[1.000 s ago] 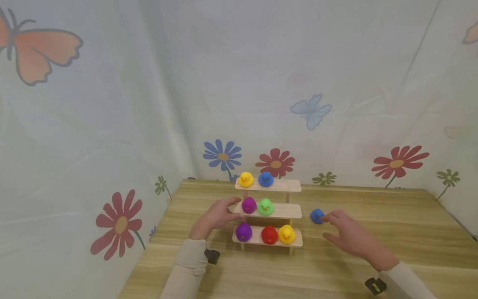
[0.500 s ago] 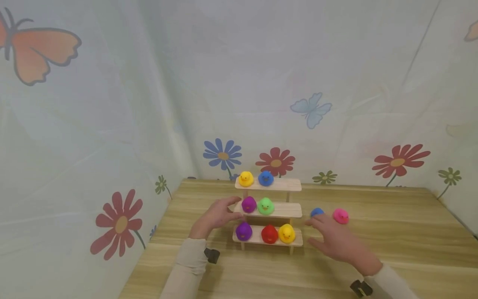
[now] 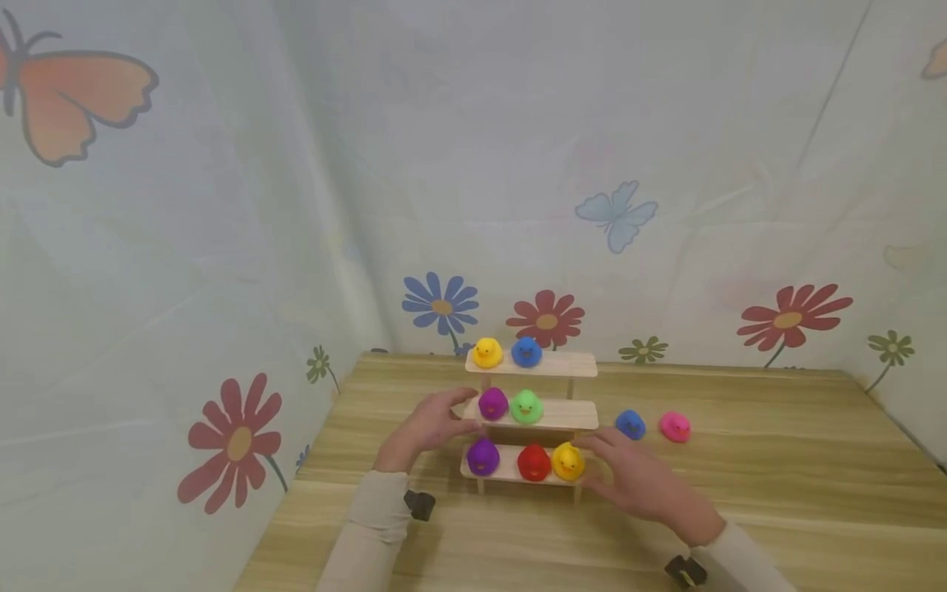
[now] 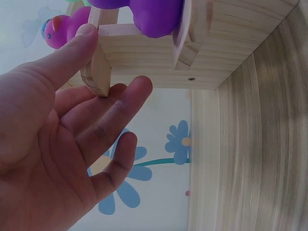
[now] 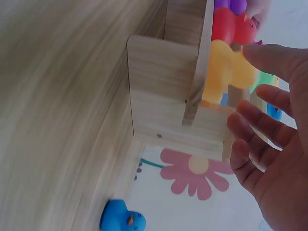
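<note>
A three-tier wooden shelf [image 3: 570, 416] holds small toy ducks. My left hand [image 3: 431, 423] grips the left end of the middle tier, thumb above the board and fingers below in the left wrist view, beside a magenta duck [image 3: 493, 404]. My right hand [image 3: 642, 478] is at the right end of the bottom tier, fingers spread around the side of a yellow duck [image 3: 568, 461]. In the right wrist view its thumb reaches the duck's head; whether it touches cannot be told. A red duck [image 3: 533, 463] and a purple duck [image 3: 483, 457] share that tier.
The top tier carries another yellow duck [image 3: 487, 353] and a blue duck [image 3: 527, 352]; a green duck [image 3: 526, 407] sits on the middle tier. On the table [image 3: 777, 460], right of the shelf, lie a blue duck [image 3: 630, 424] and a pink duck [image 3: 675, 427]. A flowered curtain hangs behind.
My right hand has moved left from the loose blue duck to the yellow duck on the bottom tier, uncovering the loose pink and blue ducks. My left hand has stayed in place.
</note>
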A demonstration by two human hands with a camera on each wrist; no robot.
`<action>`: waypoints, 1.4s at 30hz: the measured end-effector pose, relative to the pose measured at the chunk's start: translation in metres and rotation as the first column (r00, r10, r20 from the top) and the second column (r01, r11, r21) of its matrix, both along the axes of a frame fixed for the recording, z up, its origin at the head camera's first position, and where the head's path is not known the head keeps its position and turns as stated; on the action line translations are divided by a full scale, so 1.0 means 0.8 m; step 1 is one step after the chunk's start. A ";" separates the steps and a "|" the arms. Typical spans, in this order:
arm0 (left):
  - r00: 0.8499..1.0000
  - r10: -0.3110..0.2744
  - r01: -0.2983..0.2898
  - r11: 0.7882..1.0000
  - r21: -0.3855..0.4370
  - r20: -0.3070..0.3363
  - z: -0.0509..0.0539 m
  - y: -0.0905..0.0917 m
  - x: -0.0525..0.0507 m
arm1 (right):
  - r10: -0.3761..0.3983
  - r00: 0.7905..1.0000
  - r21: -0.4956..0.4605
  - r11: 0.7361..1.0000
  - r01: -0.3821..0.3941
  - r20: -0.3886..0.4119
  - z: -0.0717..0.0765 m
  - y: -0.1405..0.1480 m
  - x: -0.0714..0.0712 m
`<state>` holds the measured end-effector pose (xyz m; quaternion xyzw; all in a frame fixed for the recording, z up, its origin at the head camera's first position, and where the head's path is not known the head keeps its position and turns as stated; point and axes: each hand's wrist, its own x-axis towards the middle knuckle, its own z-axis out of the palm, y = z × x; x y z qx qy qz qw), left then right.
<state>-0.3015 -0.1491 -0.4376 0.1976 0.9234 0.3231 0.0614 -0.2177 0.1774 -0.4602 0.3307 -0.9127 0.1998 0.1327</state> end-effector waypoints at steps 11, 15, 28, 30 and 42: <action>1.000 -0.001 0.001 1.000 0.021 0.016 0.001 0.002 0.001 | -0.010 0.998 0.019 1.000 0.012 -0.055 -0.013 -0.016 -0.007; 1.000 0.003 -0.004 1.000 0.022 0.023 0.001 0.001 0.000 | -0.023 0.996 0.029 0.999 0.026 -0.083 -0.014 -0.020 -0.010; 1.000 0.004 -0.005 1.000 0.014 0.018 0.002 0.001 0.002 | -0.060 0.990 0.001 0.998 0.061 -0.129 -0.019 -0.030 -0.015; 1.000 0.001 -0.001 1.000 0.015 0.014 0.002 0.001 0.002 | -0.056 0.989 0.001 0.998 0.057 -0.133 -0.020 -0.030 -0.015; 1.000 -0.001 0.001 1.000 0.015 0.001 0.004 0.000 0.004 | -0.021 0.989 -0.052 0.999 0.013 -0.148 -0.018 -0.017 -0.004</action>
